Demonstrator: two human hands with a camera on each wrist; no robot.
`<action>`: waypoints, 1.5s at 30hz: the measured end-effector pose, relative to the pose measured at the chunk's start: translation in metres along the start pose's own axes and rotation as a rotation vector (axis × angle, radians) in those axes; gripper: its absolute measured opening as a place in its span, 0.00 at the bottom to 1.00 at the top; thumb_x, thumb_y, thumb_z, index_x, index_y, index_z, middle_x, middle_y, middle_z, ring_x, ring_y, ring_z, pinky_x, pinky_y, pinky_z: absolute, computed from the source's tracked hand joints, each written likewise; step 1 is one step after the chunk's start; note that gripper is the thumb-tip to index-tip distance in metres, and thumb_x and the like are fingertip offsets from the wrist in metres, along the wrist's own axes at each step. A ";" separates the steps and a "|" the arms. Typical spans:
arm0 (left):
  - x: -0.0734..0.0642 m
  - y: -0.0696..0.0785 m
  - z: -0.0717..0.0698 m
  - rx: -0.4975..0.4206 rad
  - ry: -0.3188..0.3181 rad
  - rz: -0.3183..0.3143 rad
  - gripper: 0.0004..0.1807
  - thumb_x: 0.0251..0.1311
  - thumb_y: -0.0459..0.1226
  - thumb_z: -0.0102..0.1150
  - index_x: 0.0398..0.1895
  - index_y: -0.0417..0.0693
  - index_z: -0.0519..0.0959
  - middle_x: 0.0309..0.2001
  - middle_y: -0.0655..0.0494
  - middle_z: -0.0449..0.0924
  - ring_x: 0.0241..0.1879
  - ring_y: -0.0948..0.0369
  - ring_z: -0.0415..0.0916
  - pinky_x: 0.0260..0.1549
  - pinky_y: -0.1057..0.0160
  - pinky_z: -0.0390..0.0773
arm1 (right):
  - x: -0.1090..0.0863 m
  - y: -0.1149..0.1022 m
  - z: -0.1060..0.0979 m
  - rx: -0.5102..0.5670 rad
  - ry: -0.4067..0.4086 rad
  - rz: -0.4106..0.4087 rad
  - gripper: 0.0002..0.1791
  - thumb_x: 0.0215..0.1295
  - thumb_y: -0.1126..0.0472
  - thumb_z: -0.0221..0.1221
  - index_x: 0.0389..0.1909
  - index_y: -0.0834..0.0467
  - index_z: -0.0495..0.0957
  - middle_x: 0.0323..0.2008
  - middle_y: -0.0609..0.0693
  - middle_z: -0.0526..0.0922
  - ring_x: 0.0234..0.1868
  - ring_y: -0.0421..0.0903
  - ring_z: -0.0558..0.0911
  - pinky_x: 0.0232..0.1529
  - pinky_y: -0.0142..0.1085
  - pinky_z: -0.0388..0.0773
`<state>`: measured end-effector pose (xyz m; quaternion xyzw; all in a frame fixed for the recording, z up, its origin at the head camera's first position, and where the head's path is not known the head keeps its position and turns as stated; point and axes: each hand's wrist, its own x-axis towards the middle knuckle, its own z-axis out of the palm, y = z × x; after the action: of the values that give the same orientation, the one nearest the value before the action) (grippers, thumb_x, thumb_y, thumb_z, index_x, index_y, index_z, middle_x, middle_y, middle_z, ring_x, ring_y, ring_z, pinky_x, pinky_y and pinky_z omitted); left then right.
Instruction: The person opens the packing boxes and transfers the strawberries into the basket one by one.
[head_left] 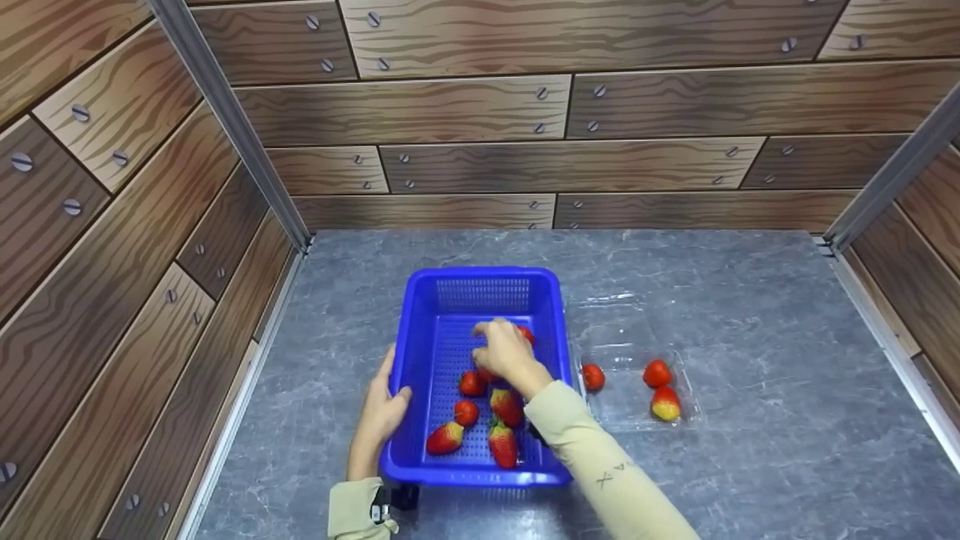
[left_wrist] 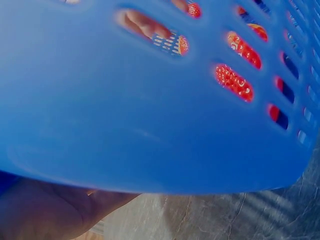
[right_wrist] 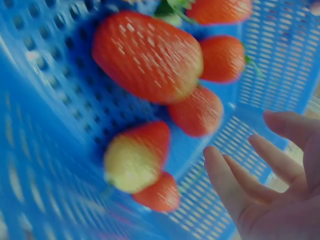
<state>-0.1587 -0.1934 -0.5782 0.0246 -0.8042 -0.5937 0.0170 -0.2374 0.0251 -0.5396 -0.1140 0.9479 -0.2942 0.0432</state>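
Observation:
A blue plastic basket (head_left: 480, 480) with slotted walls stands on the table. My left hand (head_left: 382, 412) grips its left side, thumb at the rim and fingers along the outer wall. Several red strawberries lie inside, among them a yellow-tipped strawberry (head_left: 445, 439) near the front left. Over the basket's interior, my right hand (head_left: 506, 352) has its fingers apart and nothing between them. The right wrist view shows a large strawberry (right_wrist: 147, 57) and smaller ones beside the spread fingers (right_wrist: 220, 172). Part of the strawberry pile is hidden under the right hand in the head view.
To the right of the basket lies a clear plastic clamshell box (head_left: 622, 409), its lid (head_left: 611, 319) folded back. It holds a strawberry (head_left: 592, 377) at its left and two more at its right. Wood-patterned walls (head_left: 465, 112) enclose the grey table (head_left: 780, 360).

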 end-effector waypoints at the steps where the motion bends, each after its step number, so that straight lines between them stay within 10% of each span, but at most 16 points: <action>1: 0.000 0.000 0.000 -0.003 0.001 -0.005 0.43 0.55 0.20 0.47 0.77 0.39 0.53 0.73 0.32 0.55 0.67 0.36 0.62 0.65 0.40 0.64 | 0.000 -0.001 -0.004 0.002 0.005 -0.001 0.18 0.56 0.62 0.66 0.50 0.57 0.84 0.46 0.57 0.80 0.51 0.58 0.80 0.48 0.52 0.80; 26: 0.000 -0.002 -0.002 0.043 0.011 -0.010 0.42 0.55 0.20 0.48 0.77 0.39 0.53 0.73 0.33 0.56 0.67 0.36 0.61 0.66 0.39 0.62 | -0.028 0.042 -0.100 0.042 0.242 0.014 0.12 0.61 0.56 0.61 0.41 0.57 0.86 0.36 0.52 0.87 0.38 0.53 0.84 0.39 0.50 0.81; 45: 0.001 0.000 0.000 0.032 0.014 -0.002 0.43 0.55 0.20 0.49 0.77 0.39 0.53 0.73 0.33 0.56 0.67 0.36 0.61 0.65 0.39 0.63 | -0.071 0.119 -0.087 0.085 0.306 0.146 0.12 0.53 0.61 0.65 0.40 0.55 0.86 0.33 0.50 0.88 0.37 0.53 0.85 0.36 0.51 0.78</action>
<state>-0.1592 -0.1938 -0.5778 0.0296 -0.8135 -0.5804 0.0217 -0.2039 0.1851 -0.5344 0.0031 0.9360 -0.3439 -0.0754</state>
